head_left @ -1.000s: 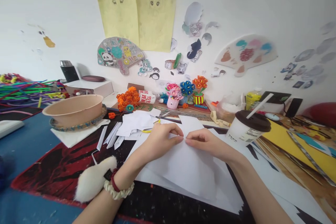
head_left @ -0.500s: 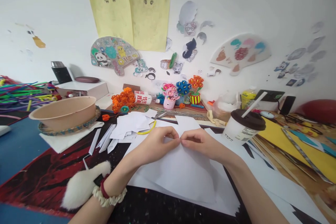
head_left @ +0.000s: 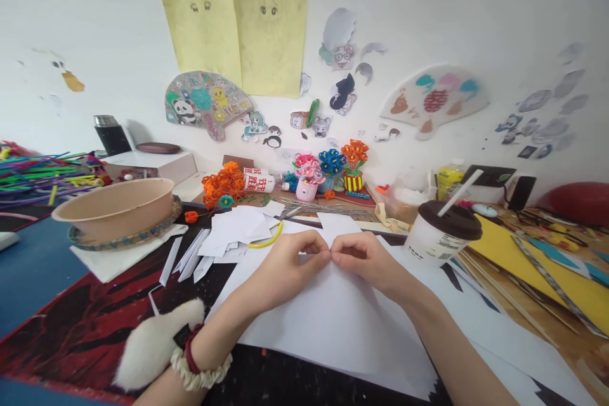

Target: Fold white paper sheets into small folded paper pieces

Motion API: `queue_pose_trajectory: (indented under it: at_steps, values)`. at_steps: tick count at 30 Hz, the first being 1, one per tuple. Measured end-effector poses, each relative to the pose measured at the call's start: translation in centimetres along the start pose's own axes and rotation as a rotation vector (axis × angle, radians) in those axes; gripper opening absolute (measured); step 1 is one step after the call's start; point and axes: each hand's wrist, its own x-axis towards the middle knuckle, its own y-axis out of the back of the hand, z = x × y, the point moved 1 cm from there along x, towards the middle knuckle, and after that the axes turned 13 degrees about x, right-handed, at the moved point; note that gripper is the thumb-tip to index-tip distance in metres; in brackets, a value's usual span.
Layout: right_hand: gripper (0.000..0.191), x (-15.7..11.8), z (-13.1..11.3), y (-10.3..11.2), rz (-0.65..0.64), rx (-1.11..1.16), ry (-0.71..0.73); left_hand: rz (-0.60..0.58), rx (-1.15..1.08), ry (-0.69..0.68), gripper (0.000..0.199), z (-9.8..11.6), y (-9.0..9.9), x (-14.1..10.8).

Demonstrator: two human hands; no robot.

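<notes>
A fluffy white plush item [head_left: 147, 352] lies by the near edge of the red-and-black mat [head_left: 61, 336]. Beyond it, a bowed white paper sheet [head_left: 328, 323] reaches toward the mat's right edge. The left hand [head_left: 297, 263] and right hand [head_left: 366, 260], fingertips together, pinch its far part; that grip is unchanged, so the same fine handling seems to continue. Potted craft flowers [head_left: 353, 181] stand along the desk's back edge.

On the blue tabletop [head_left: 28, 301] lies a red-and-black mat [head_left: 61, 342] bearing white sheets [head_left: 323, 327] and folded paper strips [head_left: 191, 252]
</notes>
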Motion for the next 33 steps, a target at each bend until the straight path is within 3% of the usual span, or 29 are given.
queue_pose_trajectory:
  at_steps: [20, 26, 33]
  values:
    - [0.023, 0.1, -0.2, -0.6, 0.038, 0.093, 0.151, 0.157, -0.034, -0.071, 0.016, 0.5, -0.2, -0.3]
    - [0.024, -0.2, -0.4, -0.1, 0.050, 0.036, 0.118, 0.107, -0.054, -0.066, 0.018, 0.0, 0.0, 0.0]
    - [0.020, -0.1, -0.4, 0.9, 0.043, -0.095, 0.069, 0.036, 0.098, 0.037, 0.022, -1.4, 1.1, 0.2]
